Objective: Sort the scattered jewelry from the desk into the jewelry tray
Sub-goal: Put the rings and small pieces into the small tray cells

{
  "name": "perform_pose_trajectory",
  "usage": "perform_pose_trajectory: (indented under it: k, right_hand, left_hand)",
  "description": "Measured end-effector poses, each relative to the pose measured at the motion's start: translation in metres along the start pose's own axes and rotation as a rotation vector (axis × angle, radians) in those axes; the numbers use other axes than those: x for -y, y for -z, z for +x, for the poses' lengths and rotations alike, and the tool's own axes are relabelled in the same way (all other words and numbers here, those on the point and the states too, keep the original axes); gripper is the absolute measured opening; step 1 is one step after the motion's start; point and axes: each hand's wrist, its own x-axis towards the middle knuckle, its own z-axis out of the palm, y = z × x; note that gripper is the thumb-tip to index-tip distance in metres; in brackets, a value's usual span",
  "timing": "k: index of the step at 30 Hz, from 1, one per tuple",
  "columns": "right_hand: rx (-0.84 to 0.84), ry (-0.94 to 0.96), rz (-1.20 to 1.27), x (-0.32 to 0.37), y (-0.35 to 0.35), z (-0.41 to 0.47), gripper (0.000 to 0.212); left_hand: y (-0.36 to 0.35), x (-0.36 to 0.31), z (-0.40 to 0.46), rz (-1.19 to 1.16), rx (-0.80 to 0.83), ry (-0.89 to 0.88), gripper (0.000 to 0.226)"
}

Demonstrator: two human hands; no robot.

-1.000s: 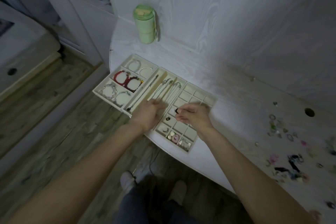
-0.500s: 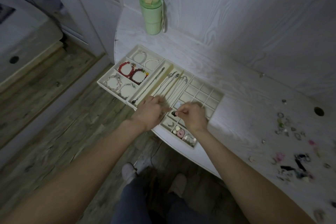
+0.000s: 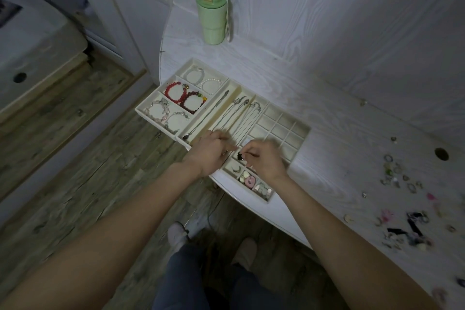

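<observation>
Both hands work over the cream, many-celled jewelry tray [image 3: 299,131], which lies at the rounded front edge of the white wood-grain desk [image 3: 327,113]. The right hand [image 3: 266,162] has its fingers curled, and thumb and forefinger pinch a small dark piece of jewelry [image 3: 239,157], perhaps an earring or pendant, though it is too small and dim to name. The piece hangs just above the near small square cells, beside the ones that already hold a pink ring-shaped charm [image 3: 250,181] and a few pale bits. The left hand [image 3: 211,152] lies loosely curled at the near end of the long necklace slots; whether it holds a thin chain or anything else I cannot tell.

The step in hand appears to be setting this piece into one cell. To do it well, lower the pinch until the piece touches the cell floor before letting go, so it does not bounce into a neighbouring cell. Keep the left hand's fingers clear of the silver necklace chains [image 3: 241,118] lying just beside it, since they could snag and drag. Many scattered rings and trinkets [image 3: 397,178] remain well apart on the desk to the right, so the sorting looks far from done.
</observation>
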Motion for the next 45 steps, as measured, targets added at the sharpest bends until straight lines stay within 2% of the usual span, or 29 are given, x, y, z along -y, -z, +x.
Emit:
perform_pose_trajectory:
  k: [7, 15, 25, 39, 42, 45]
  right_hand:
    - [-0.006, 0.079, -0.117, 0.007, 0.001, 0.000, 0.014]
    - [0.005, 0.049, -0.161, 0.006, 0.001, 0.003, 0.014]
    - [0.007, 0.147, -0.472, 0.013, -0.005, 0.002, 0.019]
    - [-0.096, 0.045, -0.513, 0.023, -0.014, -0.002, 0.019]
    - [-0.089, 0.025, -0.519, 0.021, -0.015, -0.001, 0.023]
    - [-0.076, 0.040, -0.511, 0.021, -0.014, -0.002, 0.018]
  left_hand:
    - [0.001, 0.000, -0.001, 0.012, 0.009, 0.002, 0.048]
    - [0.003, 0.000, -0.002, 0.083, 0.018, -0.023, 0.048]
    - [0.009, -0.004, -0.008, 0.163, 0.046, -0.020, 0.066]
    - [0.011, -0.006, -0.010, 0.183, 0.055, -0.009, 0.065]
    - [0.013, -0.006, -0.011, 0.183, 0.058, -0.001, 0.067]
    - [0.014, -0.007, -0.012, 0.180, 0.058, -0.002, 0.068]
